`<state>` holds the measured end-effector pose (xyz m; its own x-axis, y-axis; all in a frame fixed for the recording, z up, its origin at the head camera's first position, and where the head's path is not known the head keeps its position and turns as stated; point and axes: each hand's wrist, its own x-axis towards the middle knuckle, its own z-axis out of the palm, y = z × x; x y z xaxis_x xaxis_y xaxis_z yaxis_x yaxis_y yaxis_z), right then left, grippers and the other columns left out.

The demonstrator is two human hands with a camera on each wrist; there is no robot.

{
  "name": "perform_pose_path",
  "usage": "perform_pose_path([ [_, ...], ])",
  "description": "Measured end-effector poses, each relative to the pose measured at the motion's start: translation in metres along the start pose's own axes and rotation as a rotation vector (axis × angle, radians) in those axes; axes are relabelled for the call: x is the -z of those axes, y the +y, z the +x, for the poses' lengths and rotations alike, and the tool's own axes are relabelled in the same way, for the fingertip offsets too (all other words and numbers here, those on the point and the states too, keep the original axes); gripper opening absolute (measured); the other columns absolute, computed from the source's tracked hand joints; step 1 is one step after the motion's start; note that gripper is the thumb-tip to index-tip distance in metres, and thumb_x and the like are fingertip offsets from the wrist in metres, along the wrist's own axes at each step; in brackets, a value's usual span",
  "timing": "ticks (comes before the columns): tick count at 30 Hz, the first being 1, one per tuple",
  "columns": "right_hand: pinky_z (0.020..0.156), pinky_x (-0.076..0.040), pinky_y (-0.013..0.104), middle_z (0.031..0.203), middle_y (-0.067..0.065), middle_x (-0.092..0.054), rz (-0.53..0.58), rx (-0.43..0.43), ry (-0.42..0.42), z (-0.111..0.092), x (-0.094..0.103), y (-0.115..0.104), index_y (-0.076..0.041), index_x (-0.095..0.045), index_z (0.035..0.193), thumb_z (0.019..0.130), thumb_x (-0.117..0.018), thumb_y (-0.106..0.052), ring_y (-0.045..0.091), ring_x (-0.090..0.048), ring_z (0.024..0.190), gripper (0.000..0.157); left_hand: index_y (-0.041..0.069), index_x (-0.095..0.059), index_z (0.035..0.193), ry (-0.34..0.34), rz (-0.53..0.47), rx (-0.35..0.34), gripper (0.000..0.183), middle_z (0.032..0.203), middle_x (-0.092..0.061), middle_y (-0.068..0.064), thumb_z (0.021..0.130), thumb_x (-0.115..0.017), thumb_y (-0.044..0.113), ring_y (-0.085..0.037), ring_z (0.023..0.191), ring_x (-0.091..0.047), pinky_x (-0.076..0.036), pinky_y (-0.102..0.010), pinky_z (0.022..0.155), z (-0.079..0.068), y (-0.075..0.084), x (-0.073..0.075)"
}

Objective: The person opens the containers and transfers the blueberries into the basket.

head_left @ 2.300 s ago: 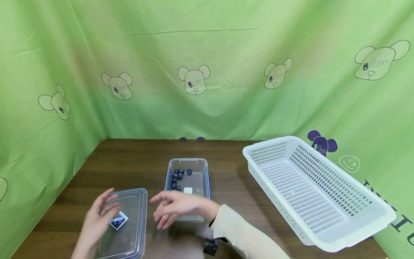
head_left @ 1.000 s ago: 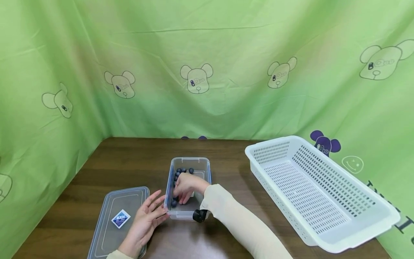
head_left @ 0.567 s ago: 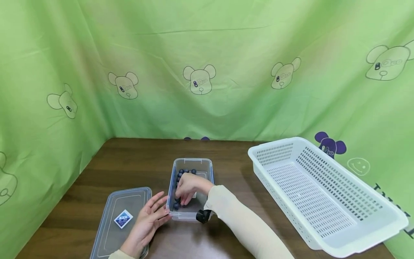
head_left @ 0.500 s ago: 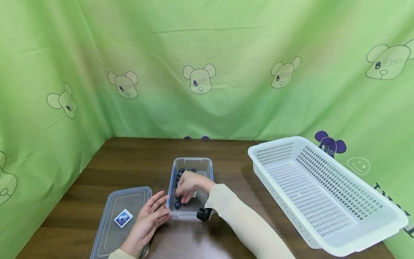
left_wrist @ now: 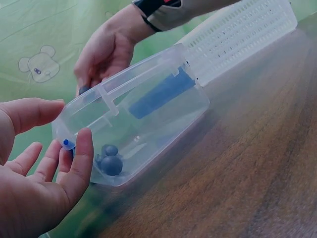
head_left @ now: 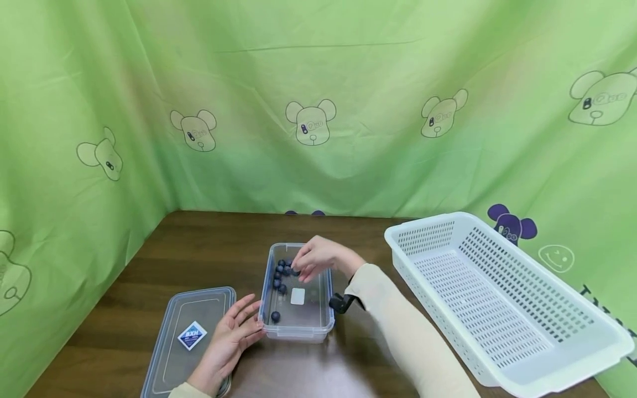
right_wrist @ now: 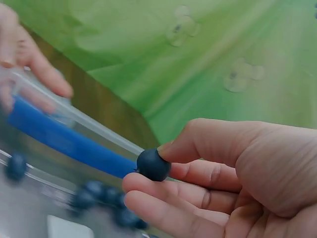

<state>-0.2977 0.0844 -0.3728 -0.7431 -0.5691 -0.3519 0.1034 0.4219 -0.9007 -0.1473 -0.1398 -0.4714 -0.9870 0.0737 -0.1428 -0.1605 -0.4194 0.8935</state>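
Note:
A clear plastic box (head_left: 298,333) with blue side clips stands on the table, with several blueberries (head_left: 277,283) along its left side and a white square label inside. Above its far part, my right hand (head_left: 320,257) pinches one blueberry (right_wrist: 153,164) between thumb and fingers, apart from the other berries. My left hand (head_left: 229,337) is at the box's near left corner, its thumb and fingertips touching the corner and wall, fingers spread and mostly straight. Left of the box lies its clear lid (head_left: 171,326) with a blue edge and a blue-and-white sticker, partly covered by my left hand.
A long white perforated basket (head_left: 507,309) stands at the right, with nothing seen in it. The brown wooden table (head_left: 219,243) runs back to a green curtain (head_left: 278,177) with bear prints at the back and sides.
My right hand has risen from low among the berries and moved toward the box's far right, now holding a blueberry. The left hand stays at the corner. The head view has shifted slightly.

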Motion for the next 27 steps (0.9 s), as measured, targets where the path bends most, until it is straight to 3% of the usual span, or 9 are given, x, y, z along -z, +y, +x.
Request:
perform_pose_path([
  [7, 0.078, -0.058, 0.042, 0.092, 0.03, -0.07, 0.065, 0.018, 0.061, -0.019, 0.046, -0.003, 0.019, -0.062, 0.113, 0.089, -0.057, 0.003, 0.021, -0.07, 0.068, 0.029, -0.003, -0.033, 0.146, 0.014, -0.009, 0.003, 0.068, 0.124, -0.059, -0.005, 0.084, -0.058, -0.014, -0.018, 0.103, -0.062, -0.057, -0.033, 0.079, 0.0, 0.0, 0.0],
  [17, 0.086, -0.056, 0.042, 0.09, 0.017, -0.071, 0.164, 0.046, 0.137, -0.059, 0.114, 0.008, 0.02, -0.057, 0.12, 0.093, -0.054, 0.003, 0.024, -0.071, 0.079, 0.032, -0.004, -0.032, 0.146, 0.001, -0.012, -0.004, 0.069, 0.123, -0.06, -0.006, 0.083, -0.058, -0.015, -0.019, 0.103, -0.062, -0.057, -0.034, 0.079, 0.003, -0.002, -0.002],
  [23, 0.084, -0.057, 0.038, 0.095, 0.014, -0.071, 0.215, 0.068, 0.169, -0.091, 0.156, 0.017, 0.008, -0.067, 0.108, 0.096, -0.052, 0.004, 0.025, -0.071, 0.086, 0.02, -0.005, -0.031, 0.147, 0.005, -0.013, -0.001, 0.07, 0.124, -0.06, -0.007, 0.083, -0.059, -0.015, -0.019, 0.104, -0.062, -0.057, -0.034, 0.079, 0.005, -0.003, -0.003],
  [27, 0.085, -0.056, 0.037, 0.093, 0.012, -0.07, 0.262, 0.045, 0.201, -0.108, 0.177, 0.027, -0.001, -0.07, 0.098, 0.097, -0.051, 0.004, 0.024, -0.071, 0.086, 0.02, -0.005, -0.03, 0.148, 0.016, -0.009, 0.014, 0.071, 0.126, -0.059, -0.009, 0.084, -0.059, -0.014, -0.018, 0.105, -0.062, -0.057, -0.034, 0.08, 0.005, -0.003, -0.001],
])
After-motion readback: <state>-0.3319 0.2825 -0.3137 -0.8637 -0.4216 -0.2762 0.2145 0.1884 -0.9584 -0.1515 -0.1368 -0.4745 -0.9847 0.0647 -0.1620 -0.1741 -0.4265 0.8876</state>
